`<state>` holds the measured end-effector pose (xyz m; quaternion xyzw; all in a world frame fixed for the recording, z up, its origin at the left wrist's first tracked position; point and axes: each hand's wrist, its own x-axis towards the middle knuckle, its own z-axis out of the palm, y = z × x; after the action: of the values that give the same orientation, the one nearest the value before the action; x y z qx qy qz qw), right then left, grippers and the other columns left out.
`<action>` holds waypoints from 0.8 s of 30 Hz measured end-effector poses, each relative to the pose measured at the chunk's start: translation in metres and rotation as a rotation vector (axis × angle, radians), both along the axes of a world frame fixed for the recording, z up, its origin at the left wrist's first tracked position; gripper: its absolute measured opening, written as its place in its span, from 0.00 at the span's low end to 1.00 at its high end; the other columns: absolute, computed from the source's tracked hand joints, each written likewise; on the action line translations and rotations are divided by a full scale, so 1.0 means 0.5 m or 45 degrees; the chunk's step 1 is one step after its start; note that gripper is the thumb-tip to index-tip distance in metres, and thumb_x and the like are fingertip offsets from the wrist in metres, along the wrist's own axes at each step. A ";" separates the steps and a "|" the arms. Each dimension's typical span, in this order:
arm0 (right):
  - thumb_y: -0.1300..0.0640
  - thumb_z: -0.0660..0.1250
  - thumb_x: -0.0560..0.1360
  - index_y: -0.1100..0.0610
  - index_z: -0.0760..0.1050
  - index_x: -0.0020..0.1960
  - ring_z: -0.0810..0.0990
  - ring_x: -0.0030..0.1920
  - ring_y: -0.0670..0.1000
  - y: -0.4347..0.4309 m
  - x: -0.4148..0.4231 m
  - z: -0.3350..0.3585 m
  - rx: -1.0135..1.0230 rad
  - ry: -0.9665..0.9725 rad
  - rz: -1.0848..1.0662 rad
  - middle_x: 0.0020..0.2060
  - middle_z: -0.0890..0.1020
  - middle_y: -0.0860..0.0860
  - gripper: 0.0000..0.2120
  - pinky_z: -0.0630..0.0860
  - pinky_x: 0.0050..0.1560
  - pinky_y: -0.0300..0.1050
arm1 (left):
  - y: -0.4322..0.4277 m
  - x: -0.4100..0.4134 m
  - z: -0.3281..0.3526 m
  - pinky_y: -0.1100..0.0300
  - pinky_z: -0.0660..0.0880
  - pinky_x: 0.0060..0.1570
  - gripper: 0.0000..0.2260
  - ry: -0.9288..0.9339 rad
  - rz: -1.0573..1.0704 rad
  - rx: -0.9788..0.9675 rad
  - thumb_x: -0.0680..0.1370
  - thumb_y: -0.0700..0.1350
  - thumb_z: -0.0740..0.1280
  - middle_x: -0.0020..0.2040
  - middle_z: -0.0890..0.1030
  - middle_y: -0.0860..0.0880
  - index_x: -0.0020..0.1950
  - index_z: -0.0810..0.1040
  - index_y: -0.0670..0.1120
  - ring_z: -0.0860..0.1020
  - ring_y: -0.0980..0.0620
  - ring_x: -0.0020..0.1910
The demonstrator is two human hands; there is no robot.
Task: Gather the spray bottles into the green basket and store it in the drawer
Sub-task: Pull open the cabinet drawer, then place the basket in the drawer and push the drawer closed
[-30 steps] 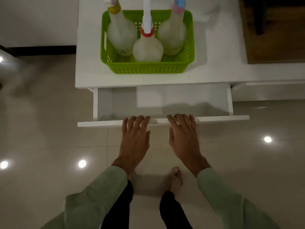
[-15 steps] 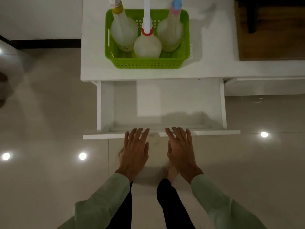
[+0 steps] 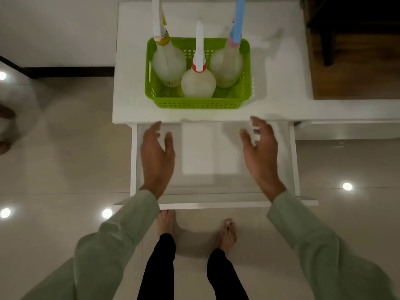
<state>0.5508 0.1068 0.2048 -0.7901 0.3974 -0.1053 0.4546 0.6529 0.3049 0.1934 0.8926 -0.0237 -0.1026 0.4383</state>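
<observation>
A green basket stands on the white cabinet top. Three spray bottles stand upright inside it: one with a yellow collar at the left, one with a red collar in front, one with a pink collar and blue sprayer at the right. Below the top, the white drawer is pulled out wide, with nothing inside. My left hand and my right hand hover above the drawer, fingers spread, palms facing each other, just short of the basket's front corners and apart from it.
Glossy tiled floor surrounds the cabinet, with bright light reflections. My bare feet stand right before the drawer front. A dark wooden piece of furniture sits at the back right, a white wall at the back left.
The drawer came out farther. Both hands let go of the drawer front, lifted and moved forward and apart over the drawer toward the basket.
</observation>
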 end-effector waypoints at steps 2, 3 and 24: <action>0.54 0.67 0.81 0.56 0.69 0.73 0.76 0.65 0.54 -0.038 0.063 0.013 0.070 -0.050 -0.176 0.68 0.75 0.54 0.22 0.74 0.67 0.58 | -0.025 0.066 0.013 0.45 0.76 0.62 0.20 -0.036 0.161 -0.108 0.82 0.47 0.62 0.69 0.74 0.44 0.73 0.69 0.41 0.77 0.45 0.63; 0.54 0.67 0.81 0.56 0.67 0.74 0.75 0.65 0.54 -0.056 0.092 0.015 0.104 -0.063 -0.226 0.68 0.74 0.55 0.23 0.73 0.67 0.58 | -0.036 0.098 0.016 0.45 0.75 0.63 0.20 -0.053 0.199 -0.128 0.83 0.47 0.62 0.70 0.73 0.43 0.73 0.68 0.40 0.76 0.44 0.63; 0.72 0.52 0.68 0.51 0.72 0.48 0.70 0.33 0.50 -0.136 0.229 -0.020 0.181 0.054 -0.052 0.33 0.74 0.48 0.20 0.62 0.23 0.31 | -0.085 0.240 -0.011 0.62 0.73 0.39 0.22 0.183 0.197 -0.075 0.77 0.32 0.53 0.49 0.77 0.48 0.65 0.75 0.47 0.75 0.49 0.44</action>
<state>0.6654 0.0388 0.1947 -0.7496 0.4295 -0.0692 0.4988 0.7729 0.2625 0.1880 0.8688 0.0738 -0.1313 0.4716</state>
